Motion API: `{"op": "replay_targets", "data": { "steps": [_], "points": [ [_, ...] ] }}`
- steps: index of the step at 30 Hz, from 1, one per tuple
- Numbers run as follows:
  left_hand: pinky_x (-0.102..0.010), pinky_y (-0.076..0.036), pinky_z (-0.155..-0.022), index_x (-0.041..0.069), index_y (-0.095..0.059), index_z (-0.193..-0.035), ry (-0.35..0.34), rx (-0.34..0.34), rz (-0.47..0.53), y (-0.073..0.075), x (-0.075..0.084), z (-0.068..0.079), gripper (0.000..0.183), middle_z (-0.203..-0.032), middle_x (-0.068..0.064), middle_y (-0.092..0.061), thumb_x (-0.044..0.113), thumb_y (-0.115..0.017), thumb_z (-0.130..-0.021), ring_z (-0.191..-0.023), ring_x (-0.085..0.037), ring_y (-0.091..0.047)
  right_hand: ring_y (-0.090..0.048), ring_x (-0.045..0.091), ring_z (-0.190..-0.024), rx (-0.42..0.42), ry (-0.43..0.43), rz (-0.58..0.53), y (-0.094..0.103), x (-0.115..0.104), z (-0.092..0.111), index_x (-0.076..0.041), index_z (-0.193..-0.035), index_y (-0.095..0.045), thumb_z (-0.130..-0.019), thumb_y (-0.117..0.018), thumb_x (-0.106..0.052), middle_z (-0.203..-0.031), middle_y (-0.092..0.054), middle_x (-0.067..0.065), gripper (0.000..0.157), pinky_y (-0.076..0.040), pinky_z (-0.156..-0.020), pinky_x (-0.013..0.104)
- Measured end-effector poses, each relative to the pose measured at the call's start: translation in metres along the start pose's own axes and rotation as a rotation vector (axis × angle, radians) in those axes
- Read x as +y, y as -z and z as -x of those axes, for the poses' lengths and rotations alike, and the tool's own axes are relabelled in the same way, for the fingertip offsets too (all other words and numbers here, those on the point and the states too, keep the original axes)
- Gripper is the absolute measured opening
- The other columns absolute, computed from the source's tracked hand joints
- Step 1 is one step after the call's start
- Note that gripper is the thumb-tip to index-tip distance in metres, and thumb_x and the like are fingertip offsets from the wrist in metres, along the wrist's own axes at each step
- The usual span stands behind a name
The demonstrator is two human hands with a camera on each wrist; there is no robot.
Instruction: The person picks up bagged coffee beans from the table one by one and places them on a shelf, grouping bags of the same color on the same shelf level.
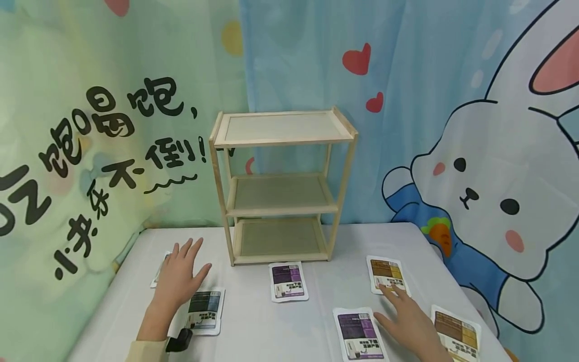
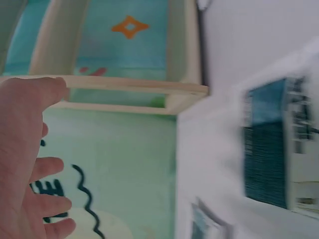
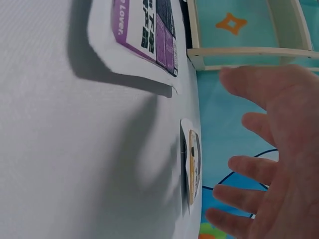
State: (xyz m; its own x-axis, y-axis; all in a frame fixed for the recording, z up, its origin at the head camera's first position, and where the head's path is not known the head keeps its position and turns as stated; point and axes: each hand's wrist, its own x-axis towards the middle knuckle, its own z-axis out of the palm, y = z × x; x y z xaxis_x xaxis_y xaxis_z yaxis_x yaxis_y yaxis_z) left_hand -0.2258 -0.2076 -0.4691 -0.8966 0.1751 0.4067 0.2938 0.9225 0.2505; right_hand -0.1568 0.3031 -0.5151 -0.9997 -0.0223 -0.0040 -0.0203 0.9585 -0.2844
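My left hand, fingers spread and holding nothing, is raised over the left side of the table. Just beside it lies a flat white-edged packet with a dark teal label; another packet is mostly hidden behind this hand. On the right, my right hand hovers with its fingers apart. Its fingertips overlap a packet with a brown and yellow label in the head view. A purple-labelled packet lies left of that hand, and a second brown-labelled packet lies to its right.
A three-tier wooden shelf stands at the back of the white table, with bare tiers. Another purple-labelled packet lies in front of it. Behind hangs a printed curtain with a rabbit figure.
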Motion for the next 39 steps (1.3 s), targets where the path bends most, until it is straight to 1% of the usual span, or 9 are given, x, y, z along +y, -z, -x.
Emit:
{"op": "replay_targets", "data": {
  "steps": [6,9,11,16,23,25,30,36,39],
  "points": [
    [-0.064,-0.038,-0.094,0.001,-0.044,-0.144,-0.029,0.054,0.059,0.019,0.007,-0.019,0.064,-0.140,-0.028,-0.045,0.031,-0.067,-0.092,-0.126,-0.053,-0.039,-0.044,0.055,-0.119,0.040,-0.005,-0.063,0.002,0.002,0.004,-0.003,-0.138,-0.053,-0.087,-0.070,-0.039,-0.135,-0.046,0.034,0.064,-0.038,-0.090,0.067],
    [-0.061,-0.041,-0.092,0.001,-0.042,-0.145,-0.047,0.077,0.102,0.028,0.011,-0.028,0.063,-0.140,-0.027,-0.045,0.029,-0.065,-0.093,-0.125,-0.049,-0.043,-0.044,0.054,-0.119,0.059,-0.011,-0.077,0.002,0.003,0.005,-0.002,-0.136,-0.055,-0.088,-0.069,-0.035,-0.133,-0.047,0.034,0.059,-0.038,-0.090,0.066],
    [-0.060,-0.042,-0.092,0.001,-0.039,-0.146,-0.050,0.088,0.133,0.036,0.013,-0.038,0.064,-0.141,-0.026,-0.044,0.029,-0.064,-0.094,-0.125,-0.045,-0.044,-0.045,0.054,-0.118,0.075,-0.010,-0.088,0.003,0.003,0.002,-0.001,-0.134,-0.056,-0.089,-0.068,-0.033,-0.133,-0.048,0.033,0.057,-0.038,-0.091,0.066],
    [-0.058,-0.039,-0.096,0.005,-0.030,-0.152,-0.018,0.035,0.238,0.058,0.022,-0.059,0.066,-0.149,-0.022,-0.036,0.032,-0.057,-0.098,-0.131,-0.040,-0.039,-0.046,0.053,-0.117,0.062,-0.023,-0.097,0.005,0.006,0.000,-0.001,-0.132,-0.058,-0.091,-0.067,-0.030,-0.130,-0.050,0.032,0.051,-0.039,-0.091,0.064],
    [-0.058,-0.021,-0.109,0.005,-0.012,-0.156,0.021,-0.091,0.459,0.094,0.031,-0.090,0.072,-0.157,-0.022,-0.017,0.036,-0.048,-0.102,-0.142,-0.039,-0.018,-0.048,0.053,-0.115,0.090,0.012,-0.110,0.008,0.012,-0.006,0.001,-0.128,-0.060,-0.090,-0.068,-0.027,-0.127,-0.052,0.033,0.048,-0.041,-0.090,0.063],
    [-0.058,-0.019,-0.109,0.005,-0.010,-0.156,0.016,-0.112,0.494,0.102,0.032,-0.100,0.073,-0.157,-0.022,-0.015,0.036,-0.048,-0.102,-0.143,-0.039,-0.016,-0.048,0.053,-0.115,0.083,0.009,-0.123,0.008,0.013,-0.009,0.002,-0.128,-0.060,-0.091,-0.067,-0.027,-0.127,-0.052,0.033,0.048,-0.041,-0.090,0.063],
    [-0.057,-0.024,-0.108,0.004,-0.010,-0.156,0.006,-0.108,0.524,0.118,0.041,-0.121,0.074,-0.157,-0.022,-0.018,0.035,-0.050,-0.101,-0.141,-0.039,-0.021,-0.048,0.054,-0.115,0.069,0.002,-0.139,0.009,0.019,-0.017,0.003,-0.127,-0.059,-0.090,-0.068,-0.027,-0.126,-0.052,0.033,0.048,-0.041,-0.089,0.063],
    [-0.058,-0.021,-0.109,0.010,-0.003,-0.157,0.029,-0.126,0.581,0.140,0.048,-0.146,0.076,-0.158,-0.021,-0.014,0.043,-0.044,-0.102,-0.141,-0.045,-0.019,-0.048,0.053,-0.115,0.041,-0.005,-0.165,0.011,0.022,-0.031,0.003,-0.127,-0.059,-0.091,-0.067,-0.029,-0.126,-0.053,0.033,0.049,-0.041,-0.090,0.063],
    [-0.058,-0.020,-0.110,0.010,-0.002,-0.157,0.029,-0.138,0.622,0.145,0.051,-0.160,0.075,-0.158,-0.021,-0.013,0.045,-0.041,-0.102,-0.141,-0.046,-0.017,-0.048,0.053,-0.115,0.031,-0.002,-0.167,0.013,0.024,-0.037,0.004,-0.127,-0.059,-0.091,-0.067,-0.027,-0.125,-0.053,0.033,0.049,-0.041,-0.090,0.062]
  ]
}}
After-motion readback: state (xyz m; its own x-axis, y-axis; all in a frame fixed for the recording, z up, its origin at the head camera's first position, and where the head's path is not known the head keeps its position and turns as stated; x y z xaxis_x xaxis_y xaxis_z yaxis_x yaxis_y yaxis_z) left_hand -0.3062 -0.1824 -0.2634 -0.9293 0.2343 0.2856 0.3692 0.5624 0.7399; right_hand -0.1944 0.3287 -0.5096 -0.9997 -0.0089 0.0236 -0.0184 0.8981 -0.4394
